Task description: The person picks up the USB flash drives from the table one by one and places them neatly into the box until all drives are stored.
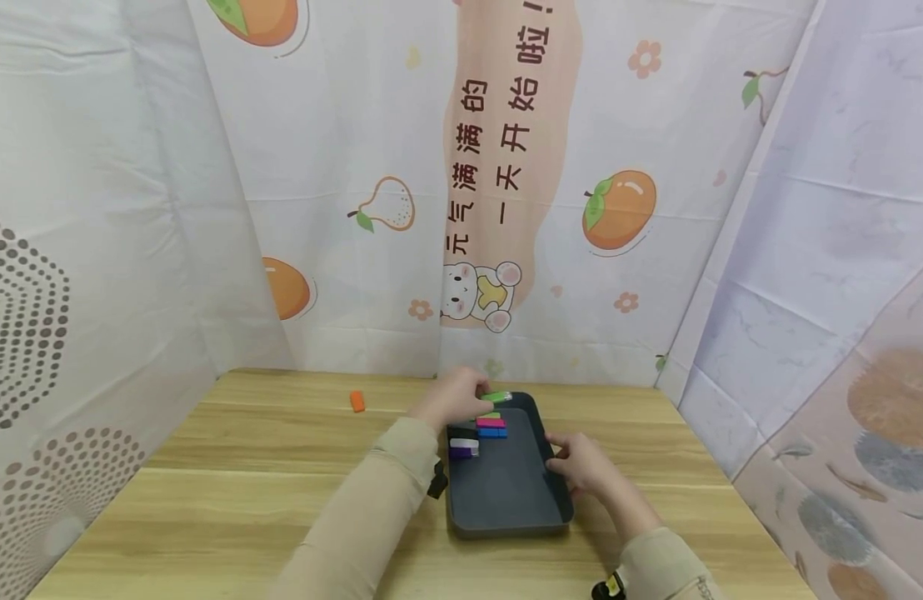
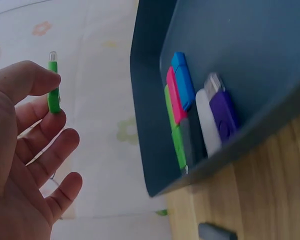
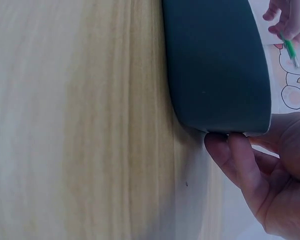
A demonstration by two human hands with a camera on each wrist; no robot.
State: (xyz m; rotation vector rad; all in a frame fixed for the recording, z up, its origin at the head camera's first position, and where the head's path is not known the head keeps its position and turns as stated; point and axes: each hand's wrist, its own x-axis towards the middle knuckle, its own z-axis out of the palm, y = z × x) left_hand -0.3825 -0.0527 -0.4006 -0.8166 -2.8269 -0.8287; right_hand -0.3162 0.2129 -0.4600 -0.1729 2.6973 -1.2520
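My left hand (image 1: 457,396) pinches a green USB flash drive (image 2: 53,85) between thumb and fingertips, its clear-capped end pointing away from the palm. It is held up over the far left corner of a dark grey tray (image 1: 506,483). Inside, along the tray's left side, lie several more flash drives: blue (image 2: 183,80), pink (image 2: 176,95), light green (image 2: 177,145), black (image 2: 192,140), white (image 2: 208,120) and purple (image 2: 226,117). My right hand (image 1: 585,462) holds the tray's right rim, with fingers against the outer wall in the right wrist view.
An orange flash drive (image 1: 357,402) lies on the wooden table (image 1: 281,483), left of the tray near the back edge. A small dark grey object (image 2: 217,232) rests on the wood beside the tray. Printed cloth curtains (image 1: 356,275) enclose the back and sides.
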